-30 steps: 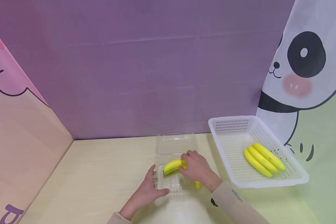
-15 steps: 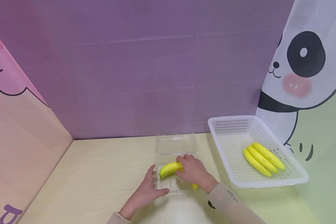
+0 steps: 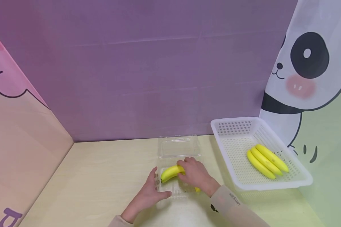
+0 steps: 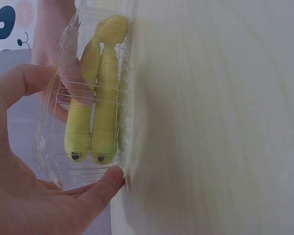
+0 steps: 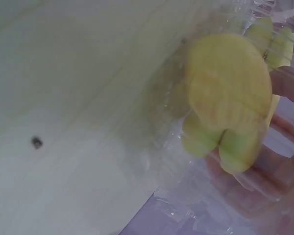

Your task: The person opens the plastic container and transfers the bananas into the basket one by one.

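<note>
My right hand (image 3: 195, 175) grips a yellow banana (image 3: 170, 173) near its right part, low over an opened clear plastic clamshell box (image 3: 178, 194). The banana's other end points left toward my left hand. A small yellow piece shows under my right hand, at the box's right side. My left hand (image 3: 149, 193) has thumb and fingers spread around the box's left front corner, touching its walls. Through the plastic, the left wrist view shows two banana shapes (image 4: 104, 112) side by side with dark tips; I cannot tell whether one is a reflection. The right wrist view is blurred by the plastic.
A white perforated basket (image 3: 225, 157) stands to the right, with three bananas (image 3: 267, 160) in it. The box's clear lid (image 3: 179, 146) lies folded back toward the purple backdrop (image 3: 130, 78). Printed side panels border the pale wooden table (image 3: 108, 176).
My right hand has moved slightly left and toward me with the banana, whose left end now sits lower and nearer my left hand. The left hand has stayed in place.
</note>
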`<action>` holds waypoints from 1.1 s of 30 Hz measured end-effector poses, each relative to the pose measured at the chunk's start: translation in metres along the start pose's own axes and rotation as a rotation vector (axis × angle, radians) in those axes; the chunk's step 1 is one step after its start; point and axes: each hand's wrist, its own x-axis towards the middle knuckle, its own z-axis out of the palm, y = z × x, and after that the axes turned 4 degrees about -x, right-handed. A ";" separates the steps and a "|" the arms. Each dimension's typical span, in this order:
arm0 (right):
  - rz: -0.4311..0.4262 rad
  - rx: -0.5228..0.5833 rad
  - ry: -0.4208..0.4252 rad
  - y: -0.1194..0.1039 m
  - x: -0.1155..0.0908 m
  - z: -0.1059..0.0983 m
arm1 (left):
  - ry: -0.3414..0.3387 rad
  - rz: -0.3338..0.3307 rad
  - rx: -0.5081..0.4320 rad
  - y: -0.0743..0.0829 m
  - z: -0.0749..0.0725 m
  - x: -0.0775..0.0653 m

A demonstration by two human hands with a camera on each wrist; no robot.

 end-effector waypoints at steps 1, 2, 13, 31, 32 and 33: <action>-0.002 -0.001 0.002 0.000 0.000 0.000 | -0.001 0.001 -0.001 0.000 0.000 0.000; -0.003 -0.001 0.004 0.000 0.000 0.000 | -0.002 0.002 -0.002 0.000 0.000 0.000; -0.033 -0.029 0.026 0.003 0.000 -0.001 | -0.008 -0.002 -0.022 -0.001 0.001 0.000; -0.059 -0.069 0.087 0.005 0.001 -0.030 | -0.006 -0.007 -0.018 0.000 -0.001 0.001; -0.059 -0.069 0.090 0.005 0.001 -0.031 | -0.005 -0.006 -0.018 0.000 -0.001 0.001; -0.060 -0.070 0.094 0.005 0.001 -0.032 | -0.005 -0.006 -0.018 0.000 -0.001 0.001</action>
